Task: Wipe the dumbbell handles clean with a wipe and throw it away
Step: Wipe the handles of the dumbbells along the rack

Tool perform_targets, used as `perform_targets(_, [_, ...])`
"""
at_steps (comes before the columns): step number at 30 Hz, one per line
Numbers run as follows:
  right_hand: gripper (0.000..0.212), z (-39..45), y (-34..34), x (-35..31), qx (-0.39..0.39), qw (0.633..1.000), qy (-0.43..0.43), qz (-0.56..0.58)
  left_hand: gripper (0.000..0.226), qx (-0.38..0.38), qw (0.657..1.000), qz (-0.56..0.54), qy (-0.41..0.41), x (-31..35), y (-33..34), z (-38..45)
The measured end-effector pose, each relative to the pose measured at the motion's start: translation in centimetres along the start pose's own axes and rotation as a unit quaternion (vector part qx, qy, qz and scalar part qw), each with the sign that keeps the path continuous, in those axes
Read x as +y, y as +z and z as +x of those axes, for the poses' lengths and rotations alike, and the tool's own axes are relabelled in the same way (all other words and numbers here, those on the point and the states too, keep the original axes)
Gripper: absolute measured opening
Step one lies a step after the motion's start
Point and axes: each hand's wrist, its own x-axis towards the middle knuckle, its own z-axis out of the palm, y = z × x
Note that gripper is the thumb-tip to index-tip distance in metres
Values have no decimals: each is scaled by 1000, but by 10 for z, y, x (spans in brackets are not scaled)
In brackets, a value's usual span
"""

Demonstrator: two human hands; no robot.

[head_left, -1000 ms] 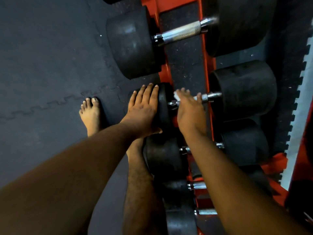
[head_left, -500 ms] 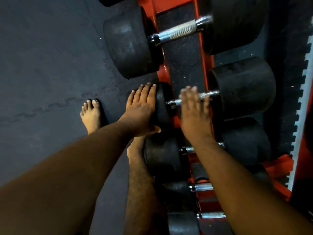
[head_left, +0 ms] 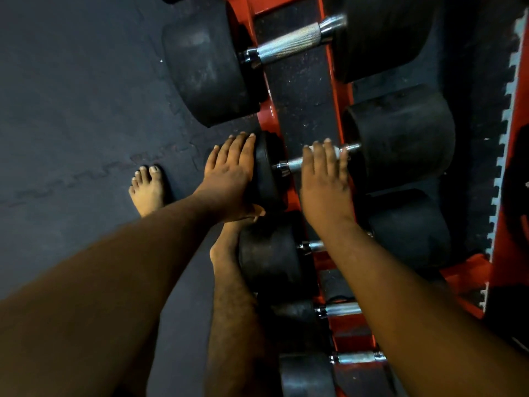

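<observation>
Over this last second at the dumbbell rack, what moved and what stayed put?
The right hand slid along the dumbbell handle toward the far weight, and its fingers went from curled over a white wipe to lying flat on the bar; the wipe, visible a second ago, is now out of sight. The left hand stayed flat against the near weight. The dumbbells kept their places on the rack.

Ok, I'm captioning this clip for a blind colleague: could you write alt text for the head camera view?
Seen from above, a person's right hand lies with straight fingers over the steel handle of a black dumbbell on a red rack, while the left hand rests flat against that dumbbell's near weight. More dumbbells fill the rack, and bare feet stand on dark floor mats.
</observation>
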Motion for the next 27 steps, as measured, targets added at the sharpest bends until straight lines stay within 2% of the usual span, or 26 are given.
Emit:
perform_targets(4, [54,4,1,-20,-38,995,-90,6,157,-1,1000,-1,-2,1,-2,0])
perform_targets(7, [42,33,-5,-18,-56,994,-89,19,156,-2,1000,0,1,2,-2,0])
perform_targets(9, [38,40,-4,-19,-35,995,-88,34,156,1,1000,0,3,1,-2,0])
perform_targets(13, [60,-10,6,-16,-34,994,-107,-13,156,-6,1000,-10,3,0,-3,-1])
perform_targets(16, [63,-18,7,-5,-63,990,-124,-35,156,1,1000,-8,6,0,-2,-2])
perform_targets(21, [41,33,0,-25,-28,997,-75,1,156,-6,1000,-10,3,2,-4,-1])
perform_targets(27, [66,-19,7,6,-53,990,-117,-52,156,4,1000,-8,5,1,1,-2])
